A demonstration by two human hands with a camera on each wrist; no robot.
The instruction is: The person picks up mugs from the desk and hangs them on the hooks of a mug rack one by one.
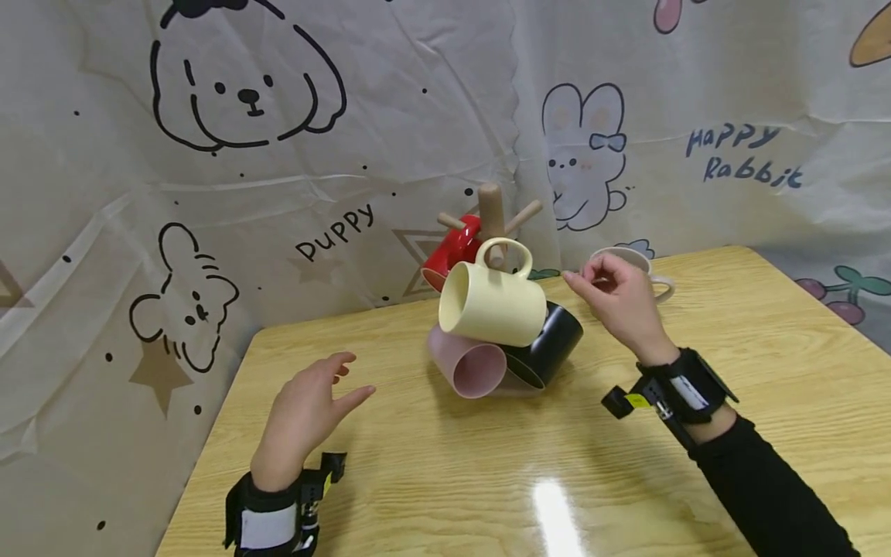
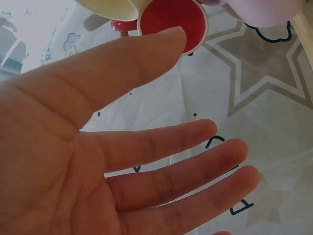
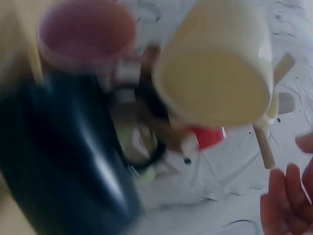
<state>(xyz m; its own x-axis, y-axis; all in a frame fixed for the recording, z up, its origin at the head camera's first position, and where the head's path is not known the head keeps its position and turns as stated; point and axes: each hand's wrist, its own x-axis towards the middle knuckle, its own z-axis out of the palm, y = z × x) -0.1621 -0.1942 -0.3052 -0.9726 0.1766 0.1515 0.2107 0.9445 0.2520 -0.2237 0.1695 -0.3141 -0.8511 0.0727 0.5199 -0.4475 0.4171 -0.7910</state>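
Observation:
A wooden mug tree (image 1: 490,210) stands toward the back of the table with several mugs on it. The cream mug (image 1: 497,305) hangs in front, its handle up over a peg and its mouth to the left. Behind it is a red mug (image 1: 455,249); below are a pink mug (image 1: 468,362) and a black mug (image 1: 554,346). My left hand (image 1: 302,414) hovers left of the tree, empty, thumb and fingers spread. To the tree's right my right hand (image 1: 623,305) is raised, fingers loosely curled around nothing. It overlaps a whitish mug (image 1: 670,291) behind it.
The wooden table (image 1: 431,480) has its back edge against a printed cloth (image 1: 418,116) with cartoon animals. Two bare pegs (image 1: 525,216) stick out near the tree's top. Straps with small cameras (image 1: 685,387) sit on both wrists.

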